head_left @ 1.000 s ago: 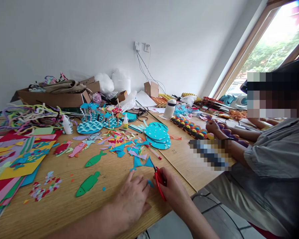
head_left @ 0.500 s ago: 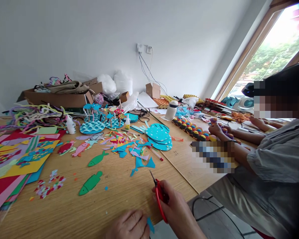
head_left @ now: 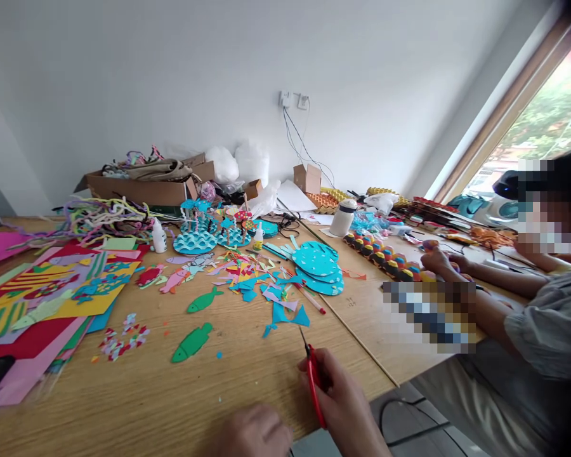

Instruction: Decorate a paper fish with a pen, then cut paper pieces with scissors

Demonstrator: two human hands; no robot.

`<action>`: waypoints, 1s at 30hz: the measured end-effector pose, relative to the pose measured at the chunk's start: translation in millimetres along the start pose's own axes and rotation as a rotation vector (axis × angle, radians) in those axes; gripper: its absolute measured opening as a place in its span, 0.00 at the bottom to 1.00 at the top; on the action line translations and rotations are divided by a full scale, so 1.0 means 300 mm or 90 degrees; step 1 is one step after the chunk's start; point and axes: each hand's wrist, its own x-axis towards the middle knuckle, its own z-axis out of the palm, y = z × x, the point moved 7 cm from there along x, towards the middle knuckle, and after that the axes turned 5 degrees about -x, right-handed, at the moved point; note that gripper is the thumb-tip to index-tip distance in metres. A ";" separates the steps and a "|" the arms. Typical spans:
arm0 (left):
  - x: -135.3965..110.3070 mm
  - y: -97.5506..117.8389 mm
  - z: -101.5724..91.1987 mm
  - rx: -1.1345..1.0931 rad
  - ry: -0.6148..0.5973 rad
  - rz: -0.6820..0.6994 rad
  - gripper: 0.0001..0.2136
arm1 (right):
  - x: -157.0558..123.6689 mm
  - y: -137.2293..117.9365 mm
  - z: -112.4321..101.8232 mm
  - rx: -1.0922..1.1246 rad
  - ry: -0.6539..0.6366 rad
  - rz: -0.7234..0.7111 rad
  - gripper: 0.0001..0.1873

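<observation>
My right hand (head_left: 345,393) is closed around red-handled scissors (head_left: 315,387), their thin dark blades together and pointing away from me. Just beyond the tips lies a blue paper offcut (head_left: 288,314). At the bottom edge, my left hand (head_left: 257,431) is blurred, its fingers curled in; what they hold, if anything, is hidden. Two green paper fish, one larger (head_left: 193,343) and one smaller (head_left: 204,299), lie left of the scissors. A small blue paper dot (head_left: 219,355) rests near the larger fish.
Coloured paper sheets (head_left: 38,330) are stacked at left. Paper scraps (head_left: 240,273), blue discs (head_left: 316,263), glue bottles (head_left: 158,238) and a thin stick (head_left: 361,339) cover the middle. At right, a co-worker's hands (head_left: 438,260) hold part of a coloured craft strip (head_left: 380,260).
The view has turned left, so the table things sit further right. The blue paper piece that showed at my left fingers is out of sight. My right hand still grips the scissors.
</observation>
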 end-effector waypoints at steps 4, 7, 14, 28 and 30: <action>0.050 -0.181 -0.070 -0.444 -0.023 -0.500 0.05 | 0.003 -0.051 0.009 0.232 -0.059 0.029 0.15; 0.089 -0.216 -0.124 -0.611 0.023 -0.590 0.04 | 0.016 -0.123 0.025 0.342 -0.095 0.047 0.19; 0.110 -0.231 -0.146 -0.619 0.017 -0.533 0.08 | 0.054 -0.223 0.098 0.362 -0.154 0.040 0.18; 0.085 -0.211 -0.166 -0.651 0.101 -0.587 0.11 | 0.082 -0.234 0.109 0.481 -0.064 0.063 0.17; 0.084 -0.217 -0.178 -0.644 0.115 -0.592 0.10 | 0.080 -0.225 0.103 0.482 -0.056 0.080 0.17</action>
